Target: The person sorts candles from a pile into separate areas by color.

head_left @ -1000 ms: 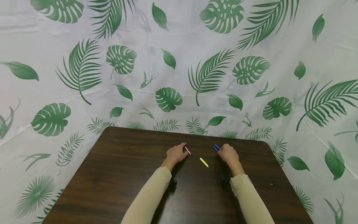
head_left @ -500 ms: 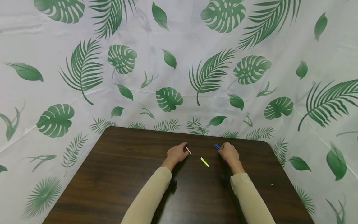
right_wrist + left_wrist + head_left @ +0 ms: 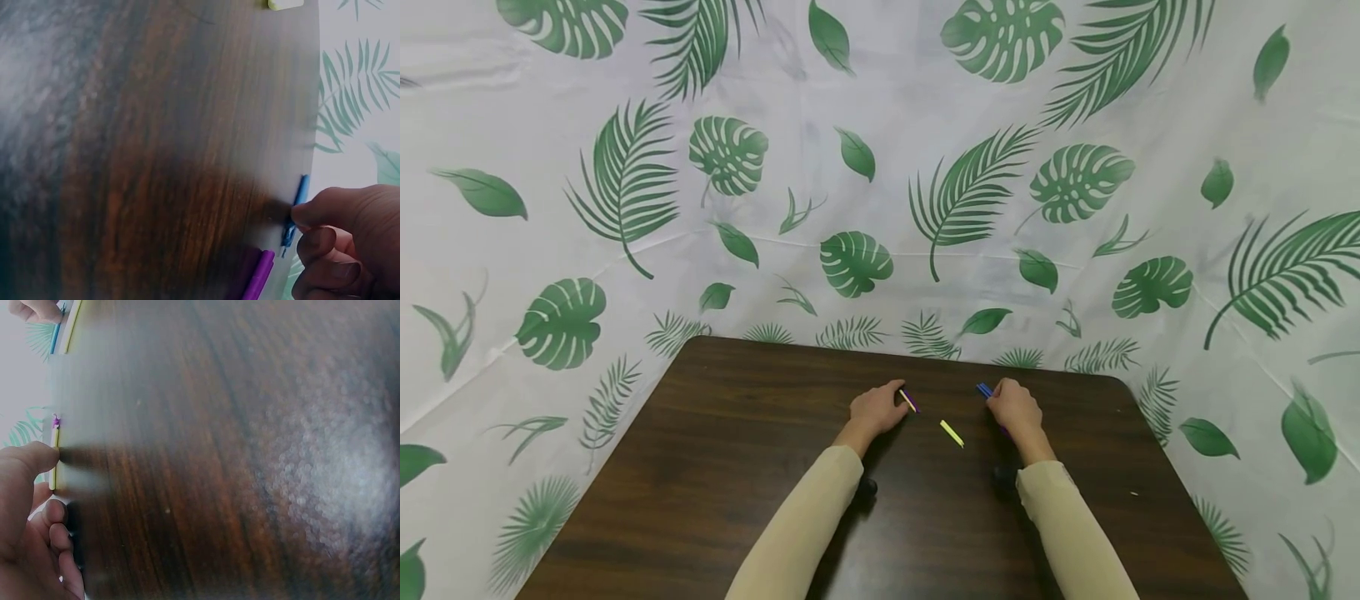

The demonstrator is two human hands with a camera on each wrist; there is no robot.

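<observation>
At the table's far half, my left hand (image 3: 876, 408) pinches a thin yellow and purple stick (image 3: 909, 401) between thumb and finger. In the left wrist view this stick (image 3: 55, 456) is yellow, with a twisted purple tip. My right hand (image 3: 1015, 410) pinches slim blue sticks (image 3: 984, 390); in its wrist view the blue stick (image 3: 300, 197) has a dark, uneven lower end. Close by that hand lies a purple stick (image 3: 257, 278), mostly hidden in the head view. Between the hands a lime-yellow stick (image 3: 952, 433) lies slanted on the table.
The dark wood table (image 3: 737, 467) ends at a leaf-printed white cloth (image 3: 880, 167) behind it. A tiny pale scrap (image 3: 1134, 493) lies on the right side. Dark camera bodies (image 3: 868, 488) sit under the wrists.
The blue sticks by my right hand, slightly spread a second ago, now lie closer together. The head view has shifted slightly. My left hand keeps nearly the same place.
</observation>
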